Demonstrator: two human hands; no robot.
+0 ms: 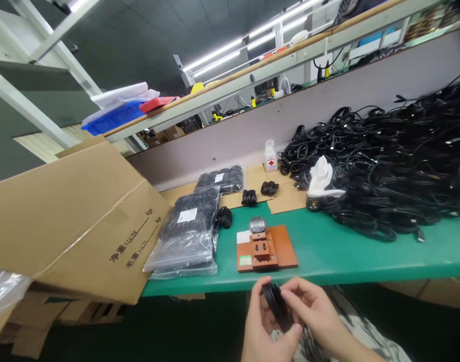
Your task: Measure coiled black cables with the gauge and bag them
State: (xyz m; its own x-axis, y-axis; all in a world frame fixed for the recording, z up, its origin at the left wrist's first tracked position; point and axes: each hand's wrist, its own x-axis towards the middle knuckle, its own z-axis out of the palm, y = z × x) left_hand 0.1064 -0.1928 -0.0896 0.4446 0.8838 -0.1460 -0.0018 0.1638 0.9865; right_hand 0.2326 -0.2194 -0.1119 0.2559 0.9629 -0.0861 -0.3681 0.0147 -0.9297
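Both my hands meet low in the middle of the view, just in front of the green table (328, 251). My left hand (262, 327) and my right hand (314, 311) are closed round a small coil of black cable (277, 304), held upright between the fingers. Just beyond them on the table sits an orange test fixture (265, 249) with a round digital gauge (257, 224) on top. A big heap of black cables (395, 166) fills the table's right side, with a white cloth or glove (320, 178) lying on its left edge.
A large cardboard box (75, 221) tilts at the left. Clear bags of coiled cables (192, 226) lie beside it. Small coiled cables (269, 187) rest on cardboard sheets (286, 198), near a white bottle (270, 156). A blue tray (112, 118) sits on the shelf above.
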